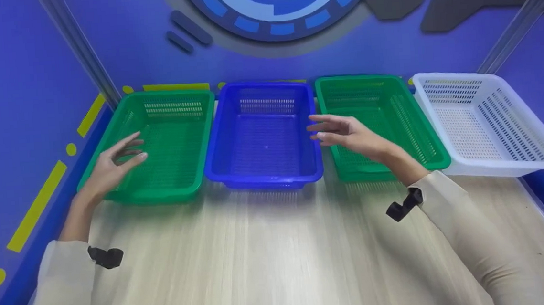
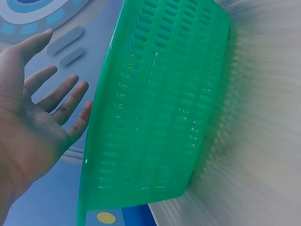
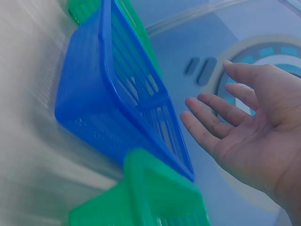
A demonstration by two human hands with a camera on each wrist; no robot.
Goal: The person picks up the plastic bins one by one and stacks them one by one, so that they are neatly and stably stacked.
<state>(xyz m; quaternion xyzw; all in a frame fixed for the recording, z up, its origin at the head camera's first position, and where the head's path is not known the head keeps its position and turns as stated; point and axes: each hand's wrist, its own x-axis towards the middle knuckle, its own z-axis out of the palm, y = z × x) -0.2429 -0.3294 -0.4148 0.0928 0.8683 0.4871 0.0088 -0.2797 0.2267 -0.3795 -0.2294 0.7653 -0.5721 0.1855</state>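
"Start with the blue basket [image 1: 266, 141]. What stands around it?"

"A green basket [image 1: 172, 159] is just beside it on the left, and a second green basket [image 1: 408, 119] is just beside it on the right. The white basket [image 1: 469, 134] comes after that one, farthest to the right of the blue one."

"And the left hand [image 1: 114, 167]?"

"It's left of the blue basket, above the left side of the first green one. Its thumb and fingers stand apart, loosely bent, and the left wrist view shows a bare palm. I can't tell whether the little finger touches the green rim."

"Where's the right hand [image 1: 349, 133]?"

"At the blue basket's right edge, its fingertips over or near that rim and the rest of it above the second green basket. Those fingers are apart and relaxed too. I can't tell if they touch the rim."

"What else is there?"

"Beneath the blue basket is a wood-grain table [image 1: 241, 260], reaching out in front of it. Behind it rises a blue wall [image 1: 256, 65] with a round design. Nearer than the blue basket, one to each side, are two pale sleeves [image 1: 68, 286], each with a black device [image 1: 107, 258] at the cuff."
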